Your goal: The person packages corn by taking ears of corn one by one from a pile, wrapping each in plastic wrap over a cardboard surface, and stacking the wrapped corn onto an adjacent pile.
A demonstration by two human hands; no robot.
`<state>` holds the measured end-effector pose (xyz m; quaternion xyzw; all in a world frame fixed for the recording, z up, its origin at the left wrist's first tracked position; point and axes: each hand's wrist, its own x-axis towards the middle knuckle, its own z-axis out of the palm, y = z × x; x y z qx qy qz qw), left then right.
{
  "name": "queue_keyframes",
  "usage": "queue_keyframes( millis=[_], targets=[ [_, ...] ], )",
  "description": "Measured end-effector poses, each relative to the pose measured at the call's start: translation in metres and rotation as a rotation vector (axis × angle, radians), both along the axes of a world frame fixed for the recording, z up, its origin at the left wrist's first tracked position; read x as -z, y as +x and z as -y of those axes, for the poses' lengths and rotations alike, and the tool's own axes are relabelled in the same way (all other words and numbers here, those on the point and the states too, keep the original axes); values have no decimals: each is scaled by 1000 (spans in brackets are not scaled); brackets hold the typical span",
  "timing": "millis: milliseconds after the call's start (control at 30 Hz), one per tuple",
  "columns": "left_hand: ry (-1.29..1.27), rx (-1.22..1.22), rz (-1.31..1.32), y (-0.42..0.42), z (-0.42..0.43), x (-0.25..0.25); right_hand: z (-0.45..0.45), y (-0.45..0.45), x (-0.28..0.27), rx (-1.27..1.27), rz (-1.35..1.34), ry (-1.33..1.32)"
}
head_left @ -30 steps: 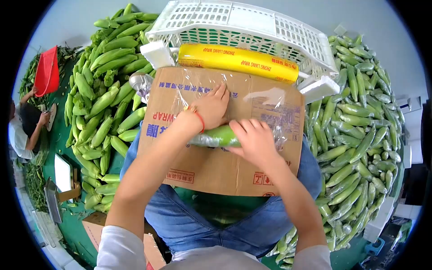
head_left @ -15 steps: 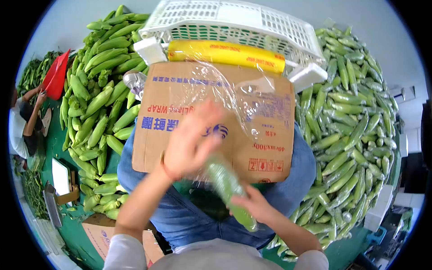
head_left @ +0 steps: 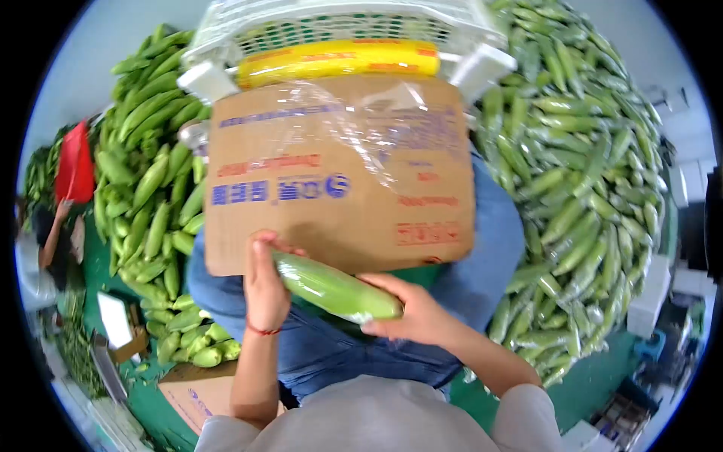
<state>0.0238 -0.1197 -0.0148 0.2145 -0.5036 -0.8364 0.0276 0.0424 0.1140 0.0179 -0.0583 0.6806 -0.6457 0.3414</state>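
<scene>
An ear of corn [head_left: 331, 289] in green husk, wrapped in shiny clear film, slants over my lap just below the near edge of the cardboard box [head_left: 354, 211]. My right hand [head_left: 418, 315] is closed round its lower right end, thumb on the near side. At the upper left end, my left hand [head_left: 265, 286] presses against the corn with bent fingers, partly hidden behind it. Clear cling film [head_left: 331, 102] lies over the box top, running from the yellow roll [head_left: 339, 60] at its far side.
Unwrapped corn [head_left: 151, 181] is heaped on the left, film-wrapped corn [head_left: 580, 196] on the right. A white plastic crate [head_left: 346, 22] stands beyond the roll. Another person [head_left: 45, 248] with a red item [head_left: 74, 166] is at far left. A second carton [head_left: 199, 392] lies at lower left.
My left hand has come down from over the box onto the corn's left end. The corn has turned flatter and moved up and left. The whole view has shifted slightly.
</scene>
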Motion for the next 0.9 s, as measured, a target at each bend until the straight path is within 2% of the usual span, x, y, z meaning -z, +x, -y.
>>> queue_keyframes(
  millis=[67, 100, 133, 167, 200, 233, 267, 300, 333, 400, 433, 500, 533, 567, 633, 667, 700, 733, 767, 800, 867, 900],
  targets=[
    [-436, 83, 13, 25, 18, 35, -21, -18, -26, 197, -484, 150],
    [-231, 217, 121, 34, 4, 21, -28, -26, -30, 339, -653, 120],
    [-37, 364, 238, 44, -5, -1, -29, -34, -34, 398, -713, 26],
    [110, 406, 367, 57, -12, -4, -30, -50, -35, 354, -946, -102],
    [235, 437, 506, 70, -18, -1, -24, -50, -39, 315, -747, -334],
    [202, 505, 533, 82, -20, 8, -18, -50, -43, 299, -533, -552],
    [155, 559, 560, 92, -17, 15, -15, -43, -58, 223, -173, -666],
    [100, 601, 586, 93, -20, 19, -20, -38, -61, 238, -192, -678],
    [90, 680, 456, 84, -27, 5, -24, -32, -61, 247, -209, -697],
    [80, 805, 199, 59, -51, -40, -31, -30, -50, 427, -249, -821],
    [-86, 869, 59, 48, -64, -43, -35, -29, -31, 602, -271, -921],
    [-365, 989, -223, 19, -102, -57, -44, -29, -27, 962, -481, -926],
    [-471, 1030, -368, 2, -127, -66, -45, -17, -15, 1054, -399, -772],
    [-792, 1121, -542, -11, -147, -71, -41, 9, 10, 1146, -310, -611],
    [-1054, 1190, -737, -16, -184, -89, -64, 31, 27, 1309, -161, -487],
    [-1167, 1240, -871, -19, -190, -87, -98, 41, 19, 1371, -101, -533],
    [-1168, 1199, -910, -19, -188, -82, -139, 52, 20, 1321, 9, -553],
    [-1185, 1154, -937, -18, -181, -76, -176, 53, 25, 1500, -25, -704],
    [-1221, 1102, -947, -18, -171, -68, -216, 48, 8, 1729, -44, -573],
    [-1240, 1057, -897, -18, -157, -59, -255, 46, 0, 1881, -147, -326],
    [-1317, 937, -768, -20, -117, -38, -429, 83, 87, 1783, -375, -892],
    [-1391, 886, -706, -22, -94, -27, -417, 62, 52, 1774, -273, -1375]
  ],
)
